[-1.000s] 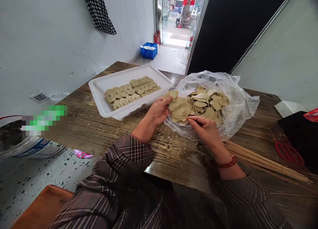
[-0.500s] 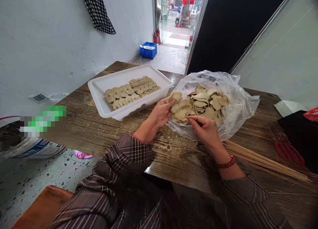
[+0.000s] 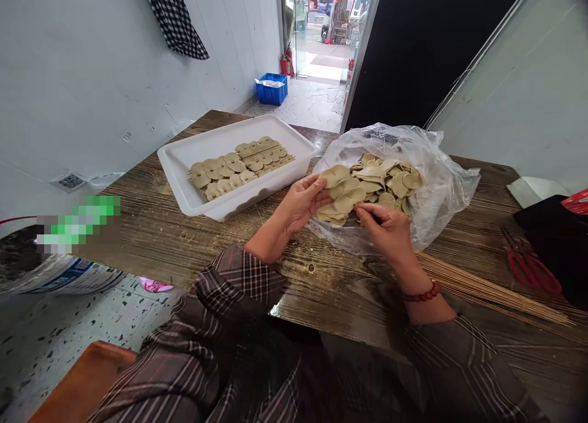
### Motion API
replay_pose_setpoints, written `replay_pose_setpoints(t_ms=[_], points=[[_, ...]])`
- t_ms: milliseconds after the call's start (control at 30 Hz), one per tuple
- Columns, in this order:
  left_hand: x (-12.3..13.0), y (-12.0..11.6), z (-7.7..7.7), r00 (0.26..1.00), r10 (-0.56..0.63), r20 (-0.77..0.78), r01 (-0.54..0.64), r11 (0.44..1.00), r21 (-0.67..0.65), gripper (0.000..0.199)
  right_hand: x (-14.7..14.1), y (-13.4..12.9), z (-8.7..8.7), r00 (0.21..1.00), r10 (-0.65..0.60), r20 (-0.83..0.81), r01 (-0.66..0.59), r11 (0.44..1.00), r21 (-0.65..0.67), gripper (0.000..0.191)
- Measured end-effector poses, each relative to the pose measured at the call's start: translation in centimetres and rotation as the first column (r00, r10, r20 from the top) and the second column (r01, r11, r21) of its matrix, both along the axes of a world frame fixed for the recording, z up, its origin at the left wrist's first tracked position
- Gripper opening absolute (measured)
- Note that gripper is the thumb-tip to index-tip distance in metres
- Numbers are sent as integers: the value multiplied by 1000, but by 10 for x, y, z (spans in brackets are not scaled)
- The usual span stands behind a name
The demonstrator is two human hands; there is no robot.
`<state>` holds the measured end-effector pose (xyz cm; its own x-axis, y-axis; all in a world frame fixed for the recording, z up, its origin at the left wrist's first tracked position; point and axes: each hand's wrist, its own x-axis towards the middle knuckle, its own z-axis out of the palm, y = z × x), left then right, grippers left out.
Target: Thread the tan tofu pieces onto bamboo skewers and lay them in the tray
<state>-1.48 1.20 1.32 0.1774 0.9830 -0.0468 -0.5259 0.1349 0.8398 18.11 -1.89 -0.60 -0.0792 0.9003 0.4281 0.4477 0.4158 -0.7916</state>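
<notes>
My left hand has its thumb and fingers closed on a flat, round beige slice. Right beside that slice, two overlapping ones sit in line towards my right hand. That hand is closed in a pinch at the near edge of these slices, on what looks like the end of a thin bamboo skewer, mostly hidden. Below them lie more slices at the edge of a clear plastic bag. Inside the opened bag is a heap of similar slices.
A white tray at the left holds rows of skewered slices. Loose bamboo skewers lie at the right of the wooden table, near red-handled scissors and a black item. A bucket stands at the left.
The slice in my left hand has come round to lie flatter, in line with the other two. Both hands have shifted slightly right, and the held slices have lifted off the pile below.
</notes>
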Motion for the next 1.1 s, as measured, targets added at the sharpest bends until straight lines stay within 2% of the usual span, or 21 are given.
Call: replay_pose_setpoints(t_ms=[133, 200, 267, 333, 433, 500, 567, 767, 867, 967, 1100], points=[[-11, 6, 1, 963, 159, -219, -139, 985, 106, 21, 8, 5, 4, 989, -117, -89, 112, 992, -57, 29], [-15, 9, -2, 878, 239, -415, -154, 961, 228, 17, 10, 6, 7, 981, -146, -131, 136, 988, -77, 31], [-16, 11, -6, 699, 337, -631, -101, 920, 379, 11, 10, 6, 8, 976, -155, -154, 144, 986, -81, 32], [-16, 12, -9, 460, 418, -783, 24, 876, 481, 8, 10, 6, 9, 975, -156, -160, 145, 986, -78, 31], [-14, 11, -12, 157, 473, -867, 206, 843, 497, 7, 10, 7, 7, 974, -151, -167, 141, 988, -68, 30], [-13, 9, -12, 21, 482, -876, 278, 839, 468, 8, 10, 8, 6, 973, -146, -178, 137, 989, -62, 29], [-11, 8, -12, -54, 482, -874, 319, 838, 443, 8, 9, 8, 5, 973, -136, -188, 127, 990, -59, 29], [-6, 3, -10, -115, 482, -869, 360, 835, 416, 3, 8, 7, 7, 978, -127, -167, 114, 990, -86, 31], [-3, 1, -8, -96, 504, -859, 383, 815, 435, 5, 8, 7, 7, 978, -129, -166, 115, 989, -90, 31], [-3, 1, -5, 32, 532, -846, 366, 781, 505, 9, 9, 8, 5, 977, -129, -170, 117, 990, -82, 31], [-6, 5, -4, 277, 499, -821, 167, 817, 553, 11, 9, 8, 3, 979, -123, -166, 112, 991, -75, 30]])
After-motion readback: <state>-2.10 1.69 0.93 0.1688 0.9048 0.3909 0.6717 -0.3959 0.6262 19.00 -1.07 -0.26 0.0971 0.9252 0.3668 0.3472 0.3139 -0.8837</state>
